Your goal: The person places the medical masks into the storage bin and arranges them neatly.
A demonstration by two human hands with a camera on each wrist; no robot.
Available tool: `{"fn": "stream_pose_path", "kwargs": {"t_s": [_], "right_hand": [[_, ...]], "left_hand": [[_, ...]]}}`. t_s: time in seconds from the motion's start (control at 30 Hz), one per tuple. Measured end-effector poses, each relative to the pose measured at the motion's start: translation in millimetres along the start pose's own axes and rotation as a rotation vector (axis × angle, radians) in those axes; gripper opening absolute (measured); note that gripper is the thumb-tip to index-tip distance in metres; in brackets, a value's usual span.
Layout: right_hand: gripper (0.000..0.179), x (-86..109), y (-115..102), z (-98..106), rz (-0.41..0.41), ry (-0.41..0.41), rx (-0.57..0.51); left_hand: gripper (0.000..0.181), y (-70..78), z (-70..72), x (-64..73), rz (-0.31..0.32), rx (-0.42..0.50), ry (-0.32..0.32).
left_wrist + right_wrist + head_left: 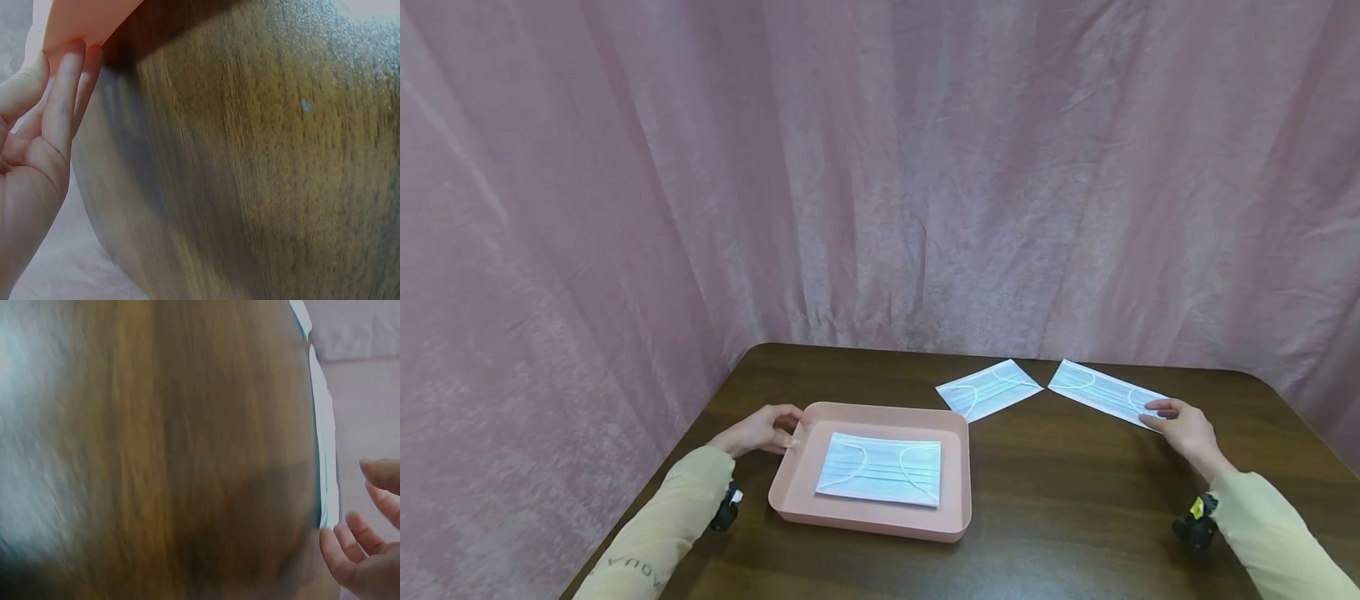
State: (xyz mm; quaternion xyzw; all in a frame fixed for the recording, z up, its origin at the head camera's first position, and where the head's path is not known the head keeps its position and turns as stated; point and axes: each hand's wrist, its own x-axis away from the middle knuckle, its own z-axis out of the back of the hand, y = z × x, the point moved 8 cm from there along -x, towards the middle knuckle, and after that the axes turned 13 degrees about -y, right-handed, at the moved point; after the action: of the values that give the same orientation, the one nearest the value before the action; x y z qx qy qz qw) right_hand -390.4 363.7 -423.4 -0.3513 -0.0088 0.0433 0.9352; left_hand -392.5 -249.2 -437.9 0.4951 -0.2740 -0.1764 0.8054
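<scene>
Pinching the left wall of a pink rectangular tray (pixel 871 532) is my left hand (pixel 763 430); in the left wrist view its thumb and fingertips (pixel 74 59) sit on either side of the tray's edge. A pale blue pleated face mask (pixel 880 468) with white ear loops lies flat inside. At the right, my right hand (pixel 1187 432) reaches over the near end of a second mask (pixel 1101 393). The right wrist view shows that mask (pixel 325 444) edge-on by the fingertips, with the thumb held apart from them.
Another face mask (pixel 988 390) lies behind the tray's right corner, beside the second mask. All rest on a dark brown wooden table (pixel 1060 500) with rounded corners. A pink curtain (pixel 880 183) hangs behind the table's far edge and along its left side.
</scene>
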Motion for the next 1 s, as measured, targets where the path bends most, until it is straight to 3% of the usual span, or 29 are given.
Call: {"fn": "stream_pose_path", "kwargs": {"t_s": [0.13,0.3,0.67,1.0], "right_hand": [[0.034,-1.1,8,0,-0.013,-0.028,0.009],[0.032,-1.6,10,2,0.001,-0.003,0.024],[0.036,-5.2,12,3,0.059,-0.038,0.170],[0.016,-0.4,13,3,0.051,0.020,0.182]], "left_hand": [[0.036,-0.2,0.6,0.7,0.008,-0.011,0.009],[0.036,-1.7,0.4,2.1,0.027,-0.011,0.027],[0.037,1.2,0.4,3.9,0.005,-0.005,0.005],[0.039,1.6,-1.4,2.8,-0.012,-0.005,-0.003]]}}
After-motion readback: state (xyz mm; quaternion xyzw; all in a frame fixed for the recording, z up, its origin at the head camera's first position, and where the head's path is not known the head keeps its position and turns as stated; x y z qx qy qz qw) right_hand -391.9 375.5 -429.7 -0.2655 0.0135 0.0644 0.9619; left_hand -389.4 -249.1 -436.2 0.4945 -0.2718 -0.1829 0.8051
